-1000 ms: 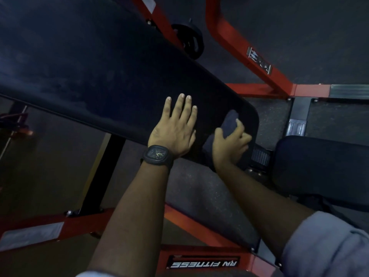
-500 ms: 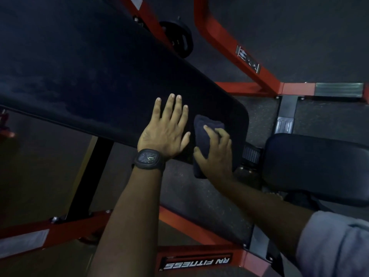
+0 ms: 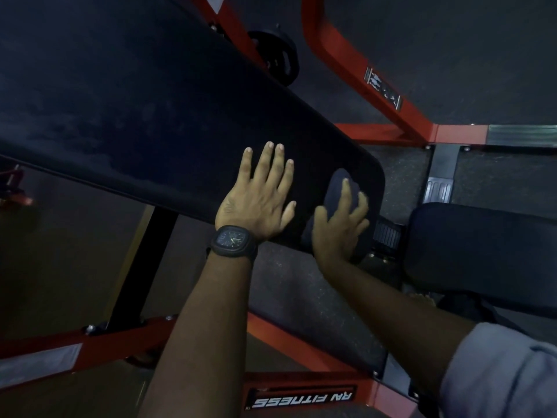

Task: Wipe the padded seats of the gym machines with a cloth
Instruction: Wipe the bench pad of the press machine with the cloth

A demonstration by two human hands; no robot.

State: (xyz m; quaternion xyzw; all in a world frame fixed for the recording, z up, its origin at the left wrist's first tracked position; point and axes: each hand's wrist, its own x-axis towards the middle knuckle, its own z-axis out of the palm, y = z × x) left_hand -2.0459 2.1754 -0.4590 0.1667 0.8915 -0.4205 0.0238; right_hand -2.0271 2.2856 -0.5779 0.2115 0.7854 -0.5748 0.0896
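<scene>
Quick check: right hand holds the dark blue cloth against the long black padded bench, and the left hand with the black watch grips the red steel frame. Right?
Not quite. In the head view the left hand with the black watch lies flat, fingers straight, on the long black padded bench beside the dark blue cloth, which the right hand holds against it.

floor (image 3: 398, 173): dark speckled rubber | red frame (image 3: 346, 61): angled tubes on floor | black weight plate (image 3: 278, 55): by frame | light: dim
</scene>
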